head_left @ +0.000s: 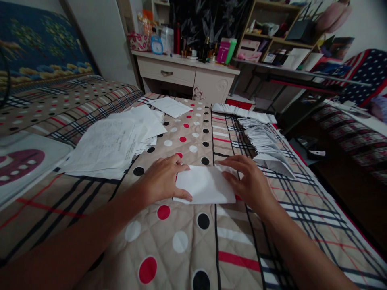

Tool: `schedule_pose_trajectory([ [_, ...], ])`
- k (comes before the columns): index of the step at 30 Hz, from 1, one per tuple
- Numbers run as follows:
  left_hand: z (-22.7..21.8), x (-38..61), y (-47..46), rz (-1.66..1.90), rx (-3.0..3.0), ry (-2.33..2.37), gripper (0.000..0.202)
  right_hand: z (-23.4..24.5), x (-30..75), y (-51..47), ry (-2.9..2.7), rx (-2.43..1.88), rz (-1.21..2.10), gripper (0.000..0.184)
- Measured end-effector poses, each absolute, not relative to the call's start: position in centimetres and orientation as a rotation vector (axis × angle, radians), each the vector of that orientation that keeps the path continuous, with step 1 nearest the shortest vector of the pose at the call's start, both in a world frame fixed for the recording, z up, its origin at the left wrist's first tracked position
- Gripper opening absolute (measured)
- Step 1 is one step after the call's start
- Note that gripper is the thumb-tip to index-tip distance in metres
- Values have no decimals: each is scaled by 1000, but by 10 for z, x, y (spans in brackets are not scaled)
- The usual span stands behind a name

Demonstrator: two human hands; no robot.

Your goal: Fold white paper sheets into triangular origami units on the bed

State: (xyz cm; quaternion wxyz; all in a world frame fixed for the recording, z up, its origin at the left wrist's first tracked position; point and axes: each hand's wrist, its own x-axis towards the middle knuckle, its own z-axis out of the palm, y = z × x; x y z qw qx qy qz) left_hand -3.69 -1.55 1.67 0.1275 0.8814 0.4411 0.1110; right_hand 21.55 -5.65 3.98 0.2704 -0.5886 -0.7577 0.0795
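Note:
A folded white sheet of paper [202, 186] lies on the patterned bedspread in front of me. My left hand [165, 179] holds its left end, the thumb on the near corner and the fingers by the far corner. At the right end, my right hand [249, 181] grips the same paper with thumb and fingertips. To the left is a loose pile of white sheets [105, 141], some with faint printing or writing. On the right, a row of folded papers [261, 137] stands closely packed, with another row [242, 112] behind it.
A few more white sheets [171, 106] lie at the bed's far end. A white board-like thing with a purple print [21, 165] rests at the left edge. Beyond the bed stand a white dresser [166, 71] with bottles and a blue clock [156, 45], and a cluttered shelf [279, 42].

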Motion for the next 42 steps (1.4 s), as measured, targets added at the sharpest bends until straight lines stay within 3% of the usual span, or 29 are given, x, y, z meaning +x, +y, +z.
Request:
schedule_pose_trajectory([
  [3,18,-37,-16,335,2571,1261,80,48,180,-83,-2060,-1422,224,52],
  [7,19,-37,-16,319,2555,1251,39,33,128,-120,-2271,-1134,479,108],
  [9,19,-37,-16,331,2545,1257,28,20,113,-129,-2299,-1125,532,118],
  [14,14,-38,-16,364,2563,1252,41,-1,116,-134,-2333,-1155,472,129],
  [20,10,-39,-16,383,2554,1257,83,-5,160,-145,-2326,-1306,348,124],
  [26,11,-39,-16,376,2545,1269,88,-8,205,-134,-2170,-1508,328,94],
  [30,12,-39,-17,372,2493,1305,85,-5,207,-113,-1708,-1633,572,77],
  [33,11,-38,-18,432,2430,1316,91,1,200,-99,-1315,-1514,833,84],
  [37,6,-38,-16,674,2263,1293,113,10,194,-83,-958,-1452,1070,87],
  [39,2,-39,-12,921,2067,1280,110,12,192,-71,-842,-1393,1105,78],
  [42,-1,-41,-1,1282,1645,1208,85,11,188,-46,-707,-1231,1067,66],
])
